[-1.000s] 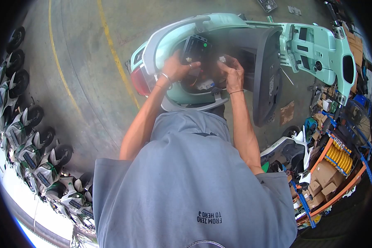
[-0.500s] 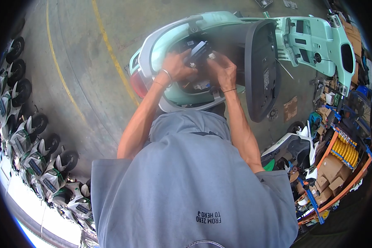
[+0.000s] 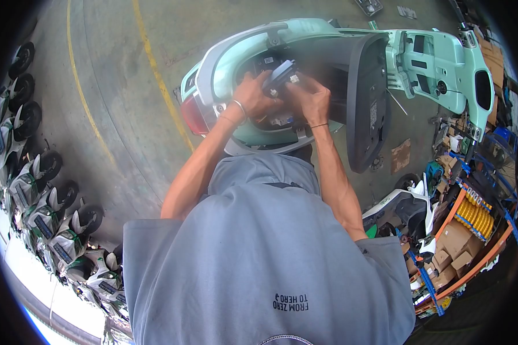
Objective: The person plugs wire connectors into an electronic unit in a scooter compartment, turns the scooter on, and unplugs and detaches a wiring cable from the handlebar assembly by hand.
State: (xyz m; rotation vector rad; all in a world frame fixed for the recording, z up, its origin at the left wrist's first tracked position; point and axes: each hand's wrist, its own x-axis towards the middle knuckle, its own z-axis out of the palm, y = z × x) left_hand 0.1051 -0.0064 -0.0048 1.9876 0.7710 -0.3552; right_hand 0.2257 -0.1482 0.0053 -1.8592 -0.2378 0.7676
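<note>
A mint-green scooter stands in front of me, its dark seat tipped up to the right. Over the open space beneath the seat, my left hand is closed around a dark box-shaped part with a pale top face. White connectors show at that part's lower and right edges. My right hand is closed in a pinch at the white connector on the right. A blurred patch softens the view around the right fingertips. Below the hands, the inside of the scooter is partly hidden.
Several parked scooters line the left side. At the lower right are a white scooter body and an orange-and-blue rack with cardboard boxes and yellow coils. A flat piece of cardboard lies on the floor.
My left hand has shifted slightly right and the dark part has tilted a little between my hands. The right hand stays almost in place. The whole view has turned slightly.
</note>
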